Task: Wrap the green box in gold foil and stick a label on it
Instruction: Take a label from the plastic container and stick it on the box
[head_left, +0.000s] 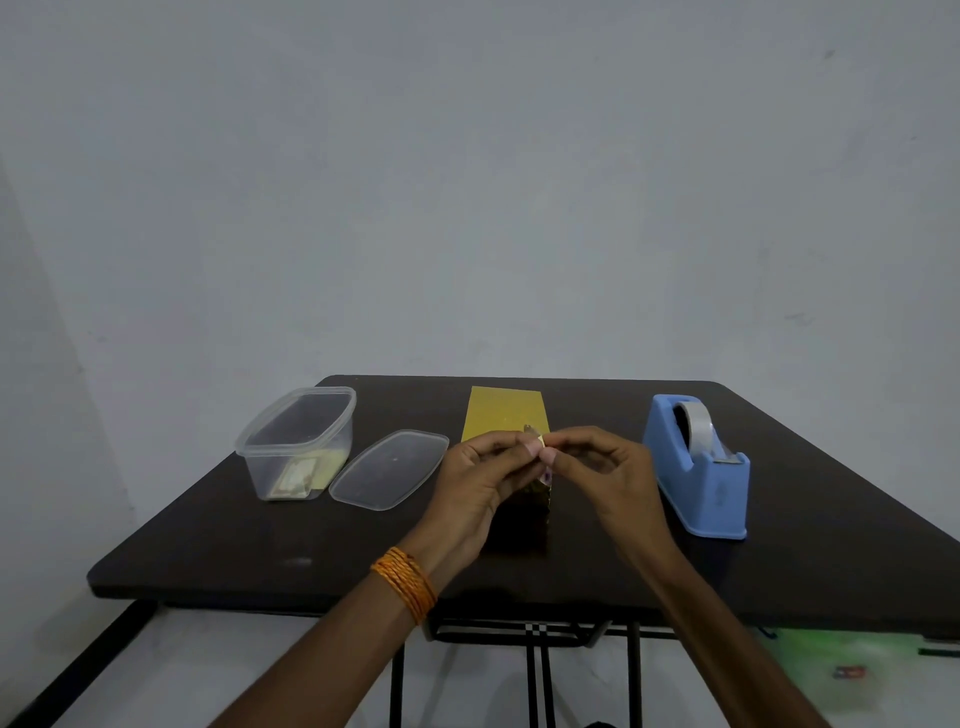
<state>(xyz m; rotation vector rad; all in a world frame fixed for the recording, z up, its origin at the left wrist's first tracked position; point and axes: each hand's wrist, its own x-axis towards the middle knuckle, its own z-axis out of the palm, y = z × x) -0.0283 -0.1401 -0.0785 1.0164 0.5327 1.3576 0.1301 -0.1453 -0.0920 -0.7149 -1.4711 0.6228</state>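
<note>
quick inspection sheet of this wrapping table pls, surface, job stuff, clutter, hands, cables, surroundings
surface: dark table on black metal legs
job's things: gold foil sheet lies flat at the far middle; box stands in front of it under the hands, mostly hidden, shiny foil along one edge; a small piece, probably the label, sits between the fingertips
clutter: clear tub, open, cards inside; its lid flat beside it; blue tape dispenser on the right
hands: left hand and right hand both pinch the label above the box; orange thread band on the left wrist
cables: nothing seen
surroundings: grey wall; pale floor, green patch lower right
</note>
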